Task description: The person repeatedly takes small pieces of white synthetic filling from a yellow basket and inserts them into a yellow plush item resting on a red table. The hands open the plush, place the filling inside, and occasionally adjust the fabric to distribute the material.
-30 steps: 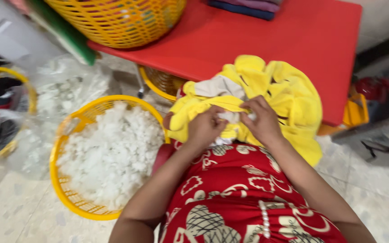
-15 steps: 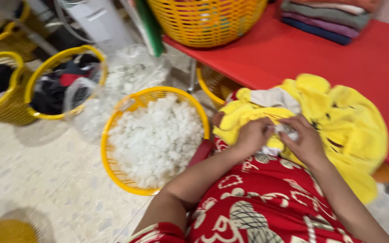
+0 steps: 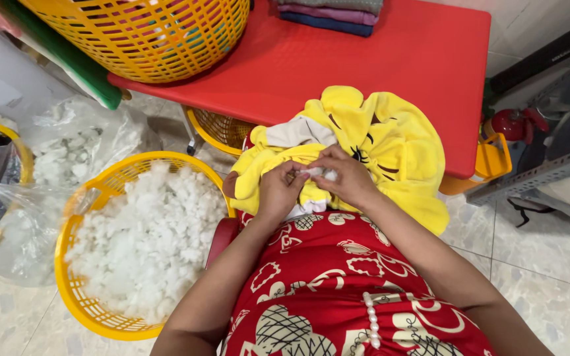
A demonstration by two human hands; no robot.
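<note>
Both hands meet over the person's lap: the left hand [image 3: 278, 192] and the right hand [image 3: 346, 177] each pinch a small tuft of white stuffing [image 3: 316, 172] between fingertips, pressing it against the yellow plush toy [image 3: 390, 142] that lies under them, draped from the lap up against the edge of the red counter [image 3: 338, 59]. A pale grey-white patch of fabric [image 3: 298, 132] shows in the toy just beyond the left hand. Left of the left hand, on the floor, a yellow basket [image 3: 94, 310] holds a heap of the same white stuffing [image 3: 146, 244], close beside the person's knee. Further left lie clear plastic bags [image 3: 67, 148], one with more stuffing inside, and another yellow basket [image 3: 14, 148] with dark things in it. Beyond the hands, on the counter, stands a large yellow mesh basket [image 3: 146, 33], and at the far edge a stack of folded cloths [image 3: 328, 14]. Under the counter another yellow basket [image 3: 222, 128] peeks out. To the right of the right hand a small yellow container [image 3: 493, 161] sits by the counter's side, with a red object [image 3: 512, 124] and grey metal shelving [image 3: 549, 165] past it. The floor [image 3: 542, 264] is pale speckled tile. The person wears a red patterned dress [image 3: 338, 290].
</note>
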